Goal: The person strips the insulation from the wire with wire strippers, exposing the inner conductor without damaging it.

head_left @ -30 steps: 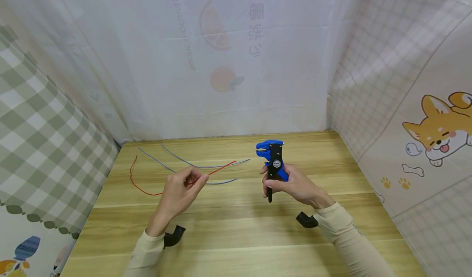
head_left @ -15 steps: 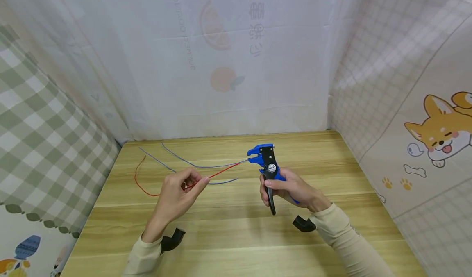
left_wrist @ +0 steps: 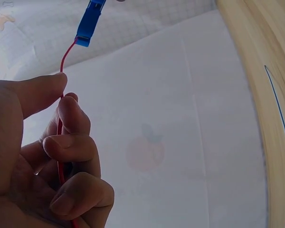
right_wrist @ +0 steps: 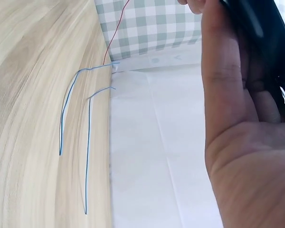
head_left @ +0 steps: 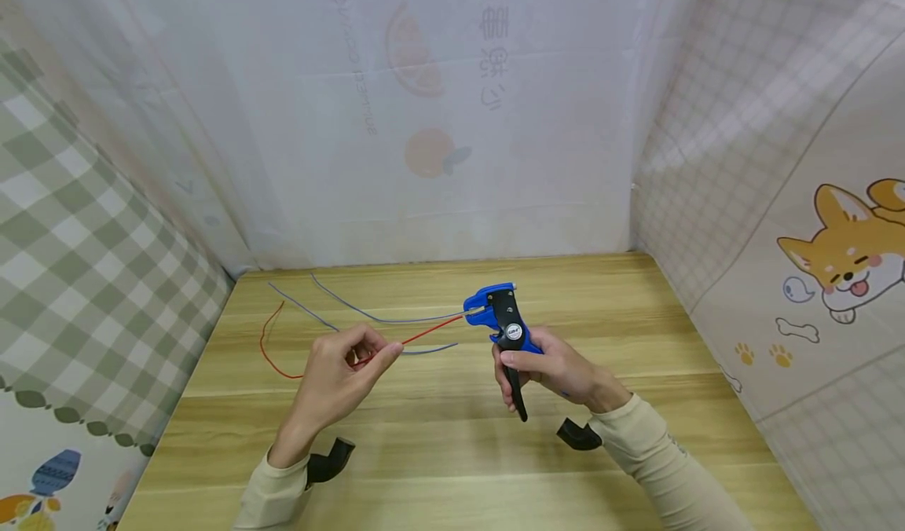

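Note:
My left hand (head_left: 344,386) pinches a red wire (head_left: 433,329) between thumb and fingers, its loose end curving away to the left. The wire's other end meets the jaws of a blue and black wire stripper (head_left: 505,319). In the left wrist view, the red wire (left_wrist: 62,61) bends slightly between the thumb and the blue tool head (left_wrist: 89,23). My right hand (head_left: 558,366) grips the stripper by its handles, head up and tilted left. The right wrist view shows the black handle (right_wrist: 263,38) in the right hand (right_wrist: 247,137).
Two blue wires lie on the wooden table (head_left: 424,452) behind the left hand: one blue wire (head_left: 368,314) farther back, another blue wire (head_left: 300,307) partly hidden by the hand. A white cloth (head_left: 339,201) hangs at the table's back edge; patterned cloths hang at both sides.
My right hand has brought the stripper left and slightly down to the red wire's end, and its jaws have closed there. The left hand has barely moved.

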Action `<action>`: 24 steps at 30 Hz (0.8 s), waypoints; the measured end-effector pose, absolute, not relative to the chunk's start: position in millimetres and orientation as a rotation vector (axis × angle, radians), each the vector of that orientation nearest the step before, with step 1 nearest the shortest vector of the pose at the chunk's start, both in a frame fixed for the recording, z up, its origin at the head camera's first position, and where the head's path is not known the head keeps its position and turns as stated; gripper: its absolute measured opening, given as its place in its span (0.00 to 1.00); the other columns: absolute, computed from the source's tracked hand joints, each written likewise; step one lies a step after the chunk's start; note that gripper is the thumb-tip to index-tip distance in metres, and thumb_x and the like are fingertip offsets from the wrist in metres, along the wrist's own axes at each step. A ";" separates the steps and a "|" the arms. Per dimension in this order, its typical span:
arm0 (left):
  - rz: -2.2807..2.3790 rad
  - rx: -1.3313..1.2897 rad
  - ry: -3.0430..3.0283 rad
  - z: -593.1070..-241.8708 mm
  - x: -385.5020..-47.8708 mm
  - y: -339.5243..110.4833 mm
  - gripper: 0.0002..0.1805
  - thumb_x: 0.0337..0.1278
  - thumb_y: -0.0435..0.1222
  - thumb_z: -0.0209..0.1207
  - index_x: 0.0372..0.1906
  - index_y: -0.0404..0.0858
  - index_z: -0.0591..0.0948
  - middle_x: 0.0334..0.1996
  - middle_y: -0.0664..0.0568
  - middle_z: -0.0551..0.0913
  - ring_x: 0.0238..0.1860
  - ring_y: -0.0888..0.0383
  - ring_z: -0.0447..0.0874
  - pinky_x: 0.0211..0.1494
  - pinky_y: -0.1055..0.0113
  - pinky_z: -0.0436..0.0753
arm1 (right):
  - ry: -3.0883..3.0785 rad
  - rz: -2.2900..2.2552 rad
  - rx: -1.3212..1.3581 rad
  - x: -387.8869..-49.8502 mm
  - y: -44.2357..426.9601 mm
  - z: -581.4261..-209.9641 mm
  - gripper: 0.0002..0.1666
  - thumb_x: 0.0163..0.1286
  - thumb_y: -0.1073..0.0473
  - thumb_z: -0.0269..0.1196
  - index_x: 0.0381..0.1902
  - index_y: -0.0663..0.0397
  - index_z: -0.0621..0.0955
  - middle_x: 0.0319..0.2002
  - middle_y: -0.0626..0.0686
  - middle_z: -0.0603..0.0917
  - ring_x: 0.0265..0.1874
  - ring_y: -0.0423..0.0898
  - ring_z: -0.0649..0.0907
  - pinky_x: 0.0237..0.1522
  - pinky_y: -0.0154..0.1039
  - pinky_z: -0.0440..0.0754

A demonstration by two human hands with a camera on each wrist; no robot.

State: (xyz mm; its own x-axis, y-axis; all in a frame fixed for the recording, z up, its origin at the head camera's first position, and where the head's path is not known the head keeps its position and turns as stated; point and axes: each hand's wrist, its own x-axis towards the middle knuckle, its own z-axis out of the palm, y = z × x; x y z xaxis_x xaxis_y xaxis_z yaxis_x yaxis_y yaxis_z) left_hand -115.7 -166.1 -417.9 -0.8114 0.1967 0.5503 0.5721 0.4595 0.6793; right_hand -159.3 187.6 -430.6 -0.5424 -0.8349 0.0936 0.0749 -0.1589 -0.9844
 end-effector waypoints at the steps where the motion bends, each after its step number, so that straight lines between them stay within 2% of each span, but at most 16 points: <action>1: -1.302 -0.650 -2.319 -418.2 -115.7 -166.4 0.13 0.65 0.30 0.78 0.31 0.49 0.88 0.21 0.62 0.84 0.22 0.71 0.70 0.26 0.76 0.71 | 1.445 -1.776 -0.895 -159.1 186.9 -431.2 0.17 0.91 0.65 0.47 0.50 0.82 0.67 0.36 0.48 0.88 0.34 0.43 0.91 0.42 0.44 0.95; 24: -1.299 -0.634 -2.334 -417.3 -117.3 -163.9 0.14 0.65 0.31 0.79 0.29 0.50 0.87 0.21 0.63 0.86 0.23 0.71 0.72 0.28 0.75 0.73 | 1.420 -1.803 -0.798 -143.8 169.4 -423.6 0.24 0.92 0.59 0.48 0.46 0.85 0.67 0.34 0.46 0.87 0.31 0.41 0.88 0.38 0.41 0.93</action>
State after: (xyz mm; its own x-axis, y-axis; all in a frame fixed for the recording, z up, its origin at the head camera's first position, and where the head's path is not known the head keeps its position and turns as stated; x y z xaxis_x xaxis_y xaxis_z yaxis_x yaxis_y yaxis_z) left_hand -117.3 -163.9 -417.3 -0.8201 0.1949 0.5380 0.5599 0.4670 0.6844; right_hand -143.8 169.4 -423.6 -0.5673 -0.8222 0.0466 0.1475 -0.1571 -0.9765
